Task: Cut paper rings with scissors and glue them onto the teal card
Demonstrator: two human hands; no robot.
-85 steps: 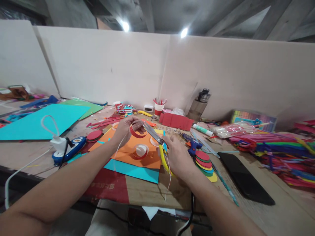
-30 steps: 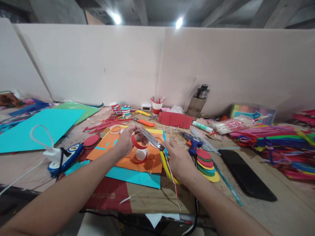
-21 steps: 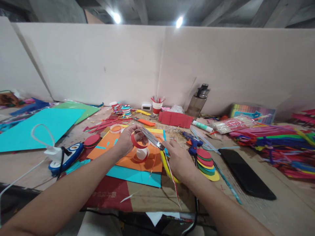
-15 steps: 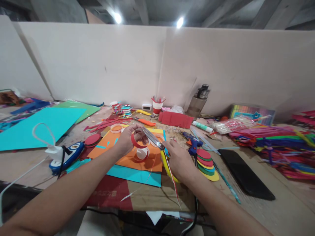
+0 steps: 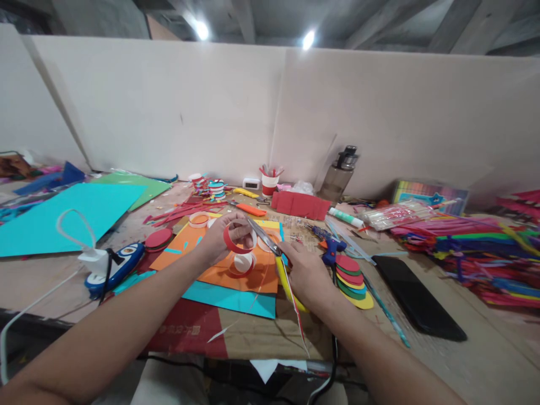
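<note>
Left hand [image 5: 218,237] is pinching a red-and-white paper ring [image 5: 230,242] above orange paper [image 5: 221,277], near the table's front edge [image 5: 59,309]; right hand [image 5: 307,271] is gripping yellow-handled scissors [image 5: 273,246]. Trimming is apparently occurring; the next snip is requiring a steady ring.

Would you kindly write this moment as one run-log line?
left hand: holds red ring | right hand: holds scissors | below: orange sheet

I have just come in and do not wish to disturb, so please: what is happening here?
A person is handling paper pieces with bare hands. The left hand holds a red paper ring above an orange sheet; the right hand grips yellow-handled scissors, blades pointing toward the left hand. I cannot tell whether they are cutting. A thin strip hangs by the handles.
</note>
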